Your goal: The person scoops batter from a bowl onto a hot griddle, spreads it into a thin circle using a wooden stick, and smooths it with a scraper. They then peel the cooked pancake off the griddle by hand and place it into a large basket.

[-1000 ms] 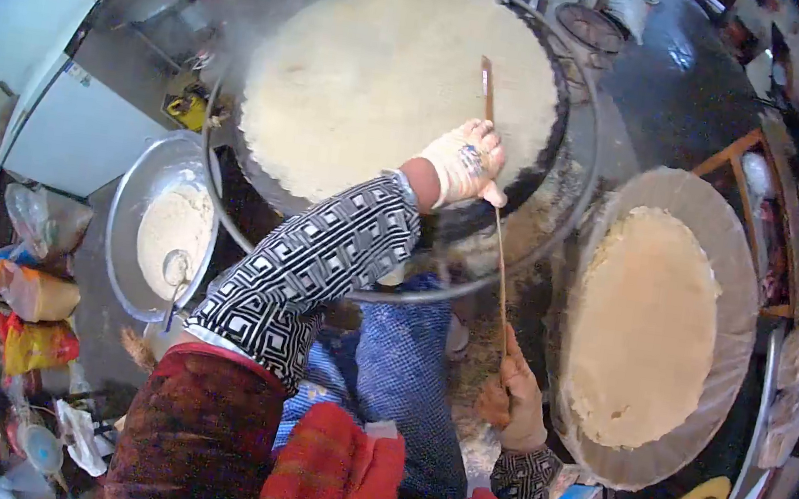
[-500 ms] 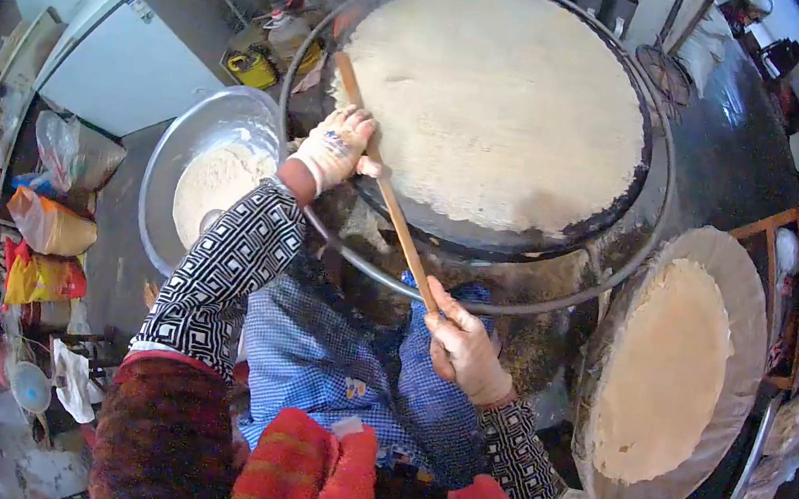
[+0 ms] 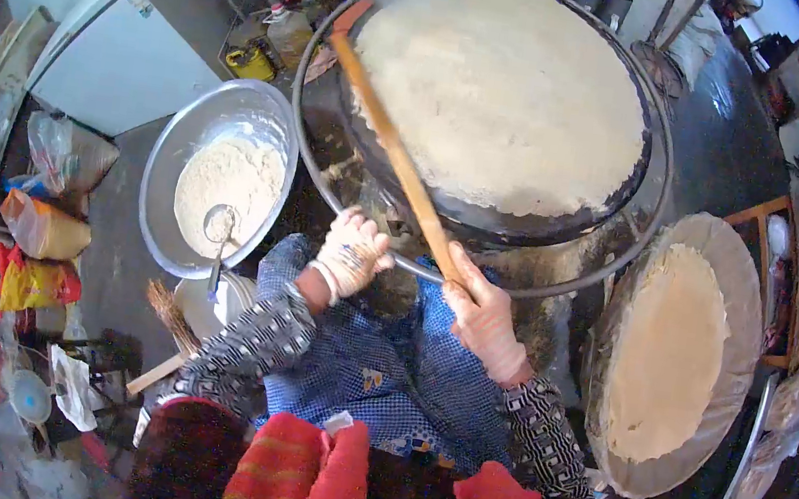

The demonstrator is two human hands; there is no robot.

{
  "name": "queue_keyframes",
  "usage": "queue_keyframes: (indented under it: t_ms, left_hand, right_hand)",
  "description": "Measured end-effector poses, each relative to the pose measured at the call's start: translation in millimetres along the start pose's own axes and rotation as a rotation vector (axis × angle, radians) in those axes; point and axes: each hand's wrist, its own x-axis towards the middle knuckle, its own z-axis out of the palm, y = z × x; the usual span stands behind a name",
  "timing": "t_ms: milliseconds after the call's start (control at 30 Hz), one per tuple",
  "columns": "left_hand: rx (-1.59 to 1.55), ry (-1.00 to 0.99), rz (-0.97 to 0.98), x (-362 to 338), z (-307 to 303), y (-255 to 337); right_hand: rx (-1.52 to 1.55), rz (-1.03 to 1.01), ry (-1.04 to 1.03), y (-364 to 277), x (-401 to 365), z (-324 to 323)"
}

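My right hand (image 3: 488, 327), in a thin clear glove, grips the lower end of a long flat wooden spatula (image 3: 393, 148). Its blade slants up and left, with the upper end over the left edge of a big round griddle (image 3: 553, 231). A thin pale sheet of batter (image 3: 501, 91) covers most of the griddle, browner near the front. My left hand (image 3: 353, 256), gloved in white, is apart from the spatula beside the metal ring, fingers curled and nothing visible in them. Left of it stands a metal basin (image 3: 159, 172) of pale batter (image 3: 232, 177) with a ladle (image 3: 221, 226) in it.
A metal ring (image 3: 670, 174) surrounds the griddle. On the right, finished thin pancakes (image 3: 668, 356) lie on a round covered stand (image 3: 735, 385). Below the basin are a bucket (image 3: 200, 309) and a straw brush (image 3: 171, 315). Bags (image 3: 42, 283) line the left side.
My left hand has let go of the spatula and moved down toward my lap. My right hand has shifted slightly right, still holding the spatula. The basin's ladle and the bucket now show.
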Motion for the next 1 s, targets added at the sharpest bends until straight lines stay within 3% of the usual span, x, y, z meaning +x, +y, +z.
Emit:
queue_keyframes:
  t_ms: [33,133,167,200,267,300,333,400,467,500,567,600,667,733,800,833,900,1000]
  left_hand:
    - [-0.010,0.016,-0.034,2.4,1.8,17.0]
    - [-0.039,0.154,-0.127,8.0,3.4,76.7]
    - [-0.512,-0.196,-0.420,17.0,3.1,88.2]
    - [-0.400,0.288,0.062,8.6,17.4,94.8]
    - [-0.554,0.298,0.198,-11.0,-6.4,107.9]
    - [-0.646,0.249,0.184,-12.6,-21.1,110.2]
    - [-0.611,0.335,0.208,-17.5,-21.8,110.9]
    - [-0.488,0.344,0.194,21.4,-63.0,118.5]
    - [-0.399,0.234,0.308,85.3,-87.3,131.5]
    - [-0.383,0.211,0.402,117.8,-85.6,141.1]
    - [-0.350,0.200,0.542,174.9,-69.6,169.7]
    - [-0.336,0.210,0.588,195.0,-48.5,180.2]
    - [-0.023,0.124,0.556,215.9,-3.3,181.6]
    - [-0.050,0.023,0.530,227.0,-32.3,171.1]
    - [0.049,-0.200,0.409,223.6,-45.9,157.1]
    - [0.049,-0.200,0.411,219.2,-38.3,144.2]
    - [0.008,0.077,0.376,203.7,-9.7,114.2]
    - [0.102,0.127,0.314,182.9,-8.3,91.6]
  right_hand:
    - [0.180,0.213,0.030,-17.8,-6.1,-3.5]
    - [0.189,0.296,-0.079,-2.5,-23.1,5.2]
    - [0.179,0.221,-0.155,2.5,-30.8,5.9]
    - [0.005,0.193,-0.156,13.8,-40.6,8.0]
    - [-0.060,-0.011,0.032,29.0,-74.0,-3.8]
    - [-0.062,-0.009,0.052,28.6,-94.4,-19.7]
    - [-0.034,0.079,0.095,21.5,-120.9,-38.9]
    - [0.003,0.174,0.141,24.7,-169.4,-58.9]
    - [-0.295,0.003,0.237,30.5,-202.8,-67.6]
    - [-0.293,-0.003,0.246,20.1,-207.0,-68.1]
    - [0.303,0.576,0.480,-8.3,-213.1,-64.0]
    - [0.309,0.578,0.488,-5.5,-208.1,-67.4]
    - [0.570,0.572,0.371,5.4,-186.2,-81.5]
    - [0.685,0.547,0.335,19.0,-174.9,-96.3]
    - [1.024,0.503,0.165,27.5,-167.4,-105.3]
    - [1.014,0.494,0.104,28.8,-162.3,-107.6]
    - [1.009,0.510,0.057,27.9,-153.3,-105.3]
    - [0.914,0.530,-0.006,27.5,-143.4,-92.2]
